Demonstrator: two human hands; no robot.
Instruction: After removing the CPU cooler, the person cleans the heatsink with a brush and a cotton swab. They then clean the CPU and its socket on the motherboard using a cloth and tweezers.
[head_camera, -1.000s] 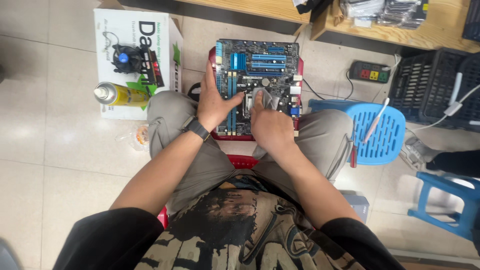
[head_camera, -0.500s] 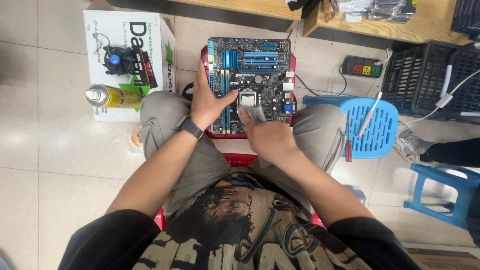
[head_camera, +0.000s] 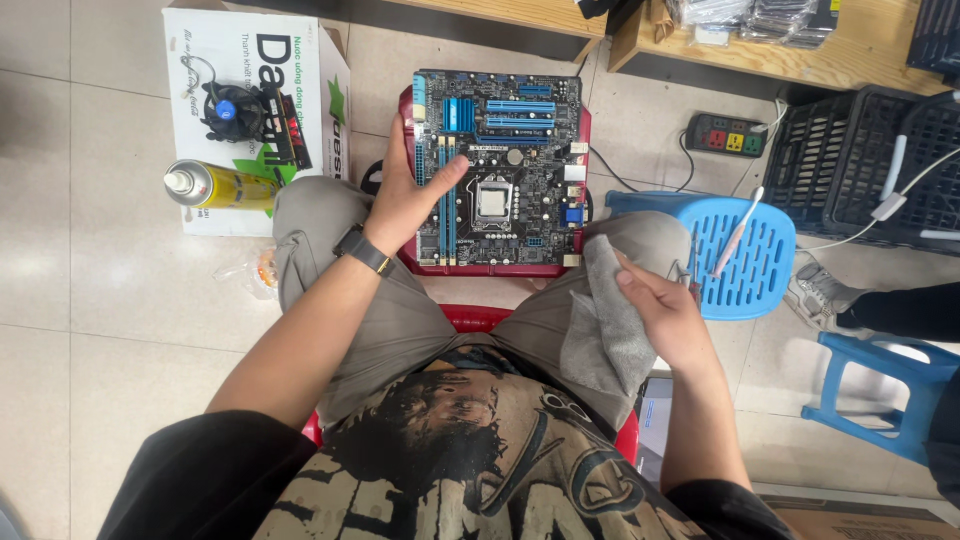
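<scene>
A dark computer motherboard (head_camera: 520, 150) with blue slots and a bare processor socket lies on a red stool (head_camera: 480, 268) in front of my knees. My left hand (head_camera: 405, 195), with a black wristwatch, grips the board's left edge, thumb laid across the blue slots. My right hand (head_camera: 665, 315) rests on my right thigh and holds a grey cloth (head_camera: 600, 320) that drapes over the leg, away from the board.
A white cardboard box (head_camera: 215, 60) at the left carries a black cooler fan (head_camera: 228, 108) and a yellow spray can (head_camera: 210, 185). A blue plastic stool (head_camera: 745, 255) with a white tool stands at the right, beside a power strip (head_camera: 728, 134), a black crate (head_camera: 880, 165) and another blue stool (head_camera: 880, 390).
My right hand has pulled the grey cloth off the motherboard's socket area and back onto my right thigh. The left hand has stayed on the board's left edge.
</scene>
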